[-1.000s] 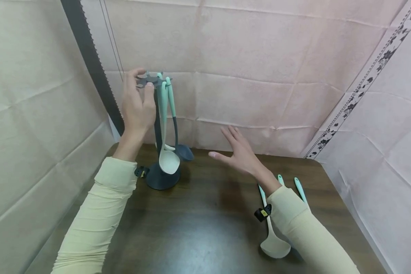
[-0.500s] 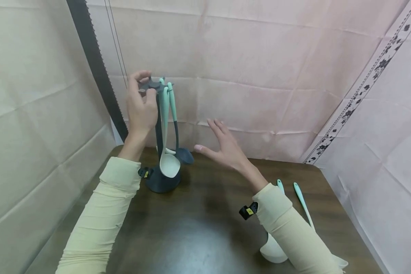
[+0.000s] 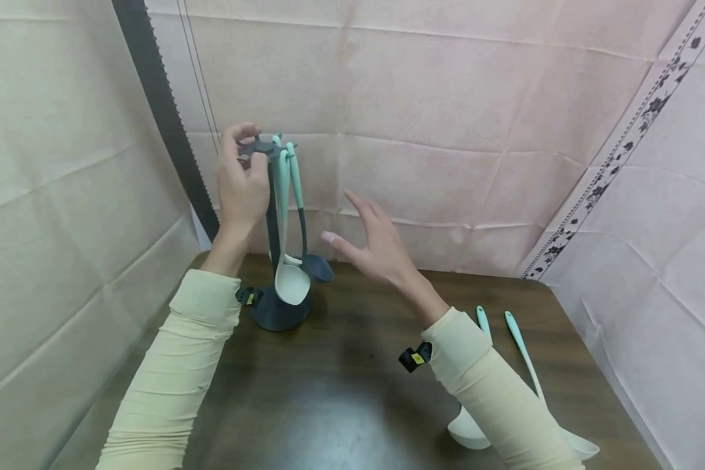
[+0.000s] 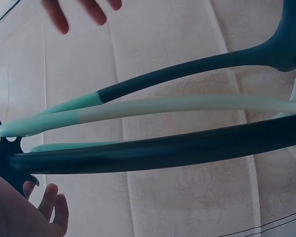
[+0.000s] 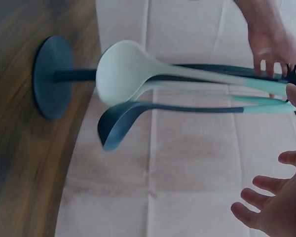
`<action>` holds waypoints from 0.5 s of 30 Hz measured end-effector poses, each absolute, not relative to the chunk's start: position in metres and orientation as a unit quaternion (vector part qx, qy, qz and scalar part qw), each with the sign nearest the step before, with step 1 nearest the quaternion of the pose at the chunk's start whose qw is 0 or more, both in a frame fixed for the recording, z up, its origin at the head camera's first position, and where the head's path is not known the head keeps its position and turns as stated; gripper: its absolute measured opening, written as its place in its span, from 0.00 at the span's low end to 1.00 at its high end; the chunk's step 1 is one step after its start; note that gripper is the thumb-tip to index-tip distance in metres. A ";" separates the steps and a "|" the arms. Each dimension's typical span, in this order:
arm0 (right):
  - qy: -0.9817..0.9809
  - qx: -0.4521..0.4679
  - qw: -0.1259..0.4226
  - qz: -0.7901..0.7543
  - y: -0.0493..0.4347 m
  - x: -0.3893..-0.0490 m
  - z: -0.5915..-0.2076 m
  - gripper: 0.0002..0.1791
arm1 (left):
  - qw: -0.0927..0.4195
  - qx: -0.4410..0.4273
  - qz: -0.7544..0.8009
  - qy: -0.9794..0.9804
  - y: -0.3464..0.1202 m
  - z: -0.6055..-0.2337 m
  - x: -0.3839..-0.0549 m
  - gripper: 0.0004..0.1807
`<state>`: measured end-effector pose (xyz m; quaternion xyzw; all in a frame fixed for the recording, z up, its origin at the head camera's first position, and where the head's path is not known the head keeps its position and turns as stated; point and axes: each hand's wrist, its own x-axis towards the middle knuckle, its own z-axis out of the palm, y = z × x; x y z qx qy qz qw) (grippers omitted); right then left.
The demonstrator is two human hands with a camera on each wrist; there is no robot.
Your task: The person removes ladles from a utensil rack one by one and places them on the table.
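Observation:
My left hand (image 3: 242,192) grips the hooked top of a dark utensil stand (image 3: 270,318), with thumb in front and fingers behind. From its hooks hang a white ladle (image 5: 121,71) with a turquoise handle and a dark ladle (image 5: 119,126) with the same handle colour. A third, pale utensil (image 3: 292,260) hangs mostly hidden behind the white ladle. To the right of the stand, my right hand (image 3: 378,247) is in the air, fingers spread and thumb towards the hanging ladles, touching nothing. The right wrist view shows its fingers (image 5: 256,200) apart from the handles.
On the brown wooden table (image 3: 341,391), at the right, lie a white ladle (image 3: 469,431) and other turquoise-handled utensils (image 3: 519,339), partly covered by my right sleeve (image 3: 493,385). Pale cloth walls (image 3: 423,130) rise behind and at both sides.
My right hand has moved left towards the stand, and its sleeve covers different parts of the utensils on the table. The left hand keeps its grip on the stand's top.

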<state>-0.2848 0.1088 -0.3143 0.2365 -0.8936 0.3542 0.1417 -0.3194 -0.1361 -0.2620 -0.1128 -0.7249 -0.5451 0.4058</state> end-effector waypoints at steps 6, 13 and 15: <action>-0.886 0.258 0.139 0.359 0.098 -0.276 -0.303 0.48 | 0.411 -0.110 -0.531 -0.733 -0.138 -0.263 -0.320 0.24; -0.867 0.292 0.131 0.383 0.086 -0.275 -0.298 0.47 | 0.414 -0.110 -0.524 -0.736 -0.138 -0.263 -0.319 0.25; -0.859 0.301 0.123 0.395 0.081 -0.276 -0.297 0.47 | 0.416 -0.108 -0.524 -0.736 -0.138 -0.264 -0.318 0.24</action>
